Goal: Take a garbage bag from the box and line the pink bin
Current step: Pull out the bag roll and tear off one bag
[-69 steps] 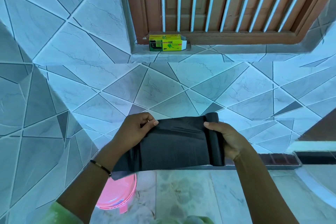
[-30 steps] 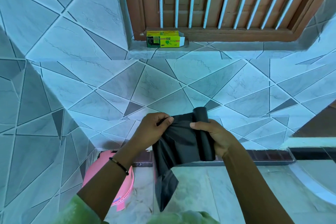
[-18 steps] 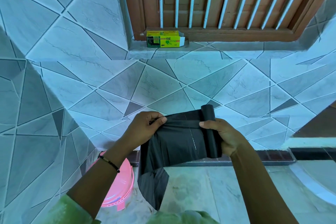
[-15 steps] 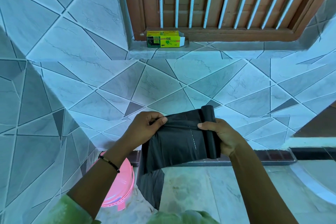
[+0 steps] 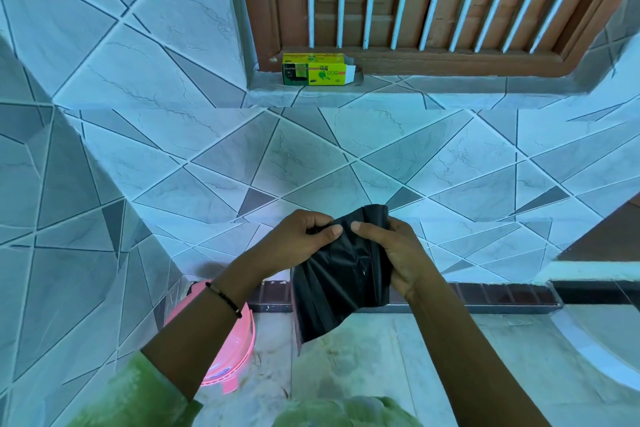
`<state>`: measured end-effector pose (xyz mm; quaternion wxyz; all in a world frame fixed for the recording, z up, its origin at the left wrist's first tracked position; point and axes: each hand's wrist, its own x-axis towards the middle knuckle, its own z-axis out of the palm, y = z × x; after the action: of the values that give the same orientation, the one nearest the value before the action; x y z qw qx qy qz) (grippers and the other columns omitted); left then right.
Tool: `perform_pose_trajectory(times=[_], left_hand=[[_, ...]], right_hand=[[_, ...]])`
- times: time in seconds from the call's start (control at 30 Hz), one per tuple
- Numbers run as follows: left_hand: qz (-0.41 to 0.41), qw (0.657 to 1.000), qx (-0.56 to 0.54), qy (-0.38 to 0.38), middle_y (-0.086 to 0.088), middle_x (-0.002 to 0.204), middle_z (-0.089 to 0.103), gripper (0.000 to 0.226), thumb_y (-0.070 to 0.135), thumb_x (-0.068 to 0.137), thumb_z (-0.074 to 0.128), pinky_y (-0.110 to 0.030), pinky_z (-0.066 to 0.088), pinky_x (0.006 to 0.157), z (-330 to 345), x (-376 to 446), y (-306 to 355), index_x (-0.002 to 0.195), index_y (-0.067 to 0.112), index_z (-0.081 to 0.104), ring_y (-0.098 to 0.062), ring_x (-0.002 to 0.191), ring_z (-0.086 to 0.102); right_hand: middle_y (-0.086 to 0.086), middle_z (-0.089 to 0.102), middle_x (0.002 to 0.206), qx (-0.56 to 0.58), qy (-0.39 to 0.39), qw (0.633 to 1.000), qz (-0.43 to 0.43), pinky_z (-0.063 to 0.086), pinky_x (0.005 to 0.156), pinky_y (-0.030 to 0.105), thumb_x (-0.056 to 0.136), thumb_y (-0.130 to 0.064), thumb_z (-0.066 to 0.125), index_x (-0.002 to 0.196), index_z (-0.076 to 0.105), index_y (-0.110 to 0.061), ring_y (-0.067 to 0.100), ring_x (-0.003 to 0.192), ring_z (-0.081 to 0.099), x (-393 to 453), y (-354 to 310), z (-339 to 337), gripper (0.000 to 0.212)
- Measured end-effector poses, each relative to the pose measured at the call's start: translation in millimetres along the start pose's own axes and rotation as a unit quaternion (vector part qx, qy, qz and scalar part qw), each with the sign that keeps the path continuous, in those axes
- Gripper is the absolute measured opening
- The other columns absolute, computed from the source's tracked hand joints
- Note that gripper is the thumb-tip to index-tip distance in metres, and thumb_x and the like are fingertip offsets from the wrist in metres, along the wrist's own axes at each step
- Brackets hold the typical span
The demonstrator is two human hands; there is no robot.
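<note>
A black garbage bag point(image 5: 341, 279) hangs in front of me, held between both hands at its top edge. My left hand point(image 5: 298, 239) pinches the loose sheet with thumb and fingers. My right hand point(image 5: 393, 250) grips the rolled part of the bag, thumb close to the left thumb. The bag's free end droops toward the floor. The pink bin point(image 5: 239, 354) stands on the floor at lower left, partly hidden behind my left forearm. The yellow and green bag box point(image 5: 315, 69) lies on the window sill above, its right flap open.
A tiled wall point(image 5: 242, 163) fills the view ahead, with a second tiled wall at the left forming a corner by the bin. A brown wooden window frame with white bars point(image 5: 433, 0) sits above the sill. A pale marbled floor point(image 5: 381, 367) lies below.
My hands have come close together, bunching the stretched black sheet between them. The hanging end has swung and now droops shorter. The box and the bin have not moved.
</note>
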<state>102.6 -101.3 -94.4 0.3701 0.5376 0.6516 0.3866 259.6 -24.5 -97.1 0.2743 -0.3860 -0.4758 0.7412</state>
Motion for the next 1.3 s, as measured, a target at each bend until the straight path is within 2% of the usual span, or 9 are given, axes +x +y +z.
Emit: perform_pose_trajectory(times=[0.2,0.3,0.43,0.53,0.6,0.77,0.9,1.07,1.3], left_hand=[[0.006,1.0,-0.004,-0.024,-0.009,0.067,0.038,0.044,0.037,0.094,0.049,-0.029,0.028,0.064,0.5,-6.5,4.1,0.07,-0.001,0.05,-0.015,0.065,0.038],[0.004,0.999,-0.034,-0.017,-0.006,0.065,0.029,0.042,0.041,0.093,0.045,-0.028,0.022,0.058,1.6,-10.1,10.8,0.062,0.012,0.042,-0.015,0.062,0.029],[-0.01,0.991,-0.133,0.0,0.014,0.053,0.051,0.038,0.031,0.095,0.044,-0.011,0.037,0.056,0.7,-13.6,17.2,0.06,0.021,0.057,0.0,0.054,0.047],[0.001,0.98,-0.201,-0.003,0.007,0.067,0.059,0.033,0.038,0.089,0.047,-0.013,0.043,0.063,2.8,-15.8,19.4,0.074,0.012,0.061,-0.002,0.063,0.053],[0.012,0.961,-0.276,0.004,-0.003,0.079,0.065,0.035,0.038,0.088,0.049,-0.02,0.047,0.071,7.0,-17.6,20.3,0.083,0.007,0.065,-0.009,0.072,0.059],[0.019,0.92,-0.388,0.047,0.002,0.081,0.075,0.035,0.029,0.087,0.044,-0.018,0.054,0.07,18.0,-14.6,27.5,0.077,0.017,0.075,-0.008,0.076,0.069],[0.024,0.937,-0.343,0.051,-0.002,0.08,0.071,0.033,0.033,0.092,0.048,-0.022,0.051,0.071,14.0,-18.6,30.1,0.077,0.015,0.072,-0.013,0.074,0.064],[0.045,0.982,-0.174,0.05,-0.011,0.078,0.048,0.058,0.044,0.088,0.047,-0.035,0.031,0.072,1.9,-24.7,30.2,0.084,-0.013,0.051,-0.02,0.075,0.041],[0.071,0.99,-0.078,0.089,-0.013,0.081,0.066,0.035,0.033,0.093,0.045,-0.026,0.045,0.072,0.4,-23.4,36.1,0.091,0.006,0.067,-0.01,0.075,0.058]], right_hand=[[0.014,0.071,0.079,0.036,0.002,0.999,-0.013,0.056,0.065,0.032,0.076,-0.011,0.072,0.083,0.07,-0.002,0.025,0.072,0.067,-0.9,5.1,5.1,0.011],[0.018,0.069,0.082,0.082,-0.012,0.997,-0.008,0.056,0.068,0.033,0.078,-0.006,0.067,0.086,0.069,0.002,0.028,0.075,0.066,-1.9,4.8,4.8,0.012],[0.019,0.062,0.088,0.118,-0.1,0.988,0.026,0.055,0.069,0.032,0.063,-0.012,0.075,0.089,0.064,0.004,0.03,0.076,0.062,-3.3,1.0,4.9,0.033],[0.021,0.063,0.091,0.186,-0.159,0.968,0.049,0.056,0.07,0.034,0.045,-0.02,0.085,0.096,0.061,0.007,0.029,0.075,0.065,-4.2,-0.2,9.0,0.062],[0.021,0.071,0.09,0.236,-0.183,0.954,0.036,0.057,0.073,0.034,0.043,-0.02,0.084,0.09,0.069,0.006,0.029,0.079,0.069,-6.0,-1.2,13.3,0.056],[0.018,0.074,0.09,0.313,-0.197,0.929,0.006,0.058,0.075,0.033,0.044,-0.02,0.081,0.085,0.074,0.004,0.027,0.082,0.071,-13.3,-6.4,29.9,0.048],[0.01,0.071,0.07,0.3,-0.146,0.943,-0.02,0.057,0.065,0.028,0.059,-0.018,0.071,0.064,0.072,-0.007,0.021,0.065,0.069,-15.9,-9.2,30.6,0.013],[0.014,0.064,0.071,0.168,-0.108,0.979,-0.035,0.056,0.066,0.032,0.063,-0.01,0.079,0.074,0.064,-0.004,0.025,0.064,0.063,-12.7,-10.2,23.8,0.019],[0.01,0.063,0.06,0.236,-0.015,0.969,-0.069,0.054,0.053,0.028,0.078,0.001,0.059,0.069,0.057,-0.003,0.022,0.055,0.063,-12.2,-10.3,26.3,0.009]])
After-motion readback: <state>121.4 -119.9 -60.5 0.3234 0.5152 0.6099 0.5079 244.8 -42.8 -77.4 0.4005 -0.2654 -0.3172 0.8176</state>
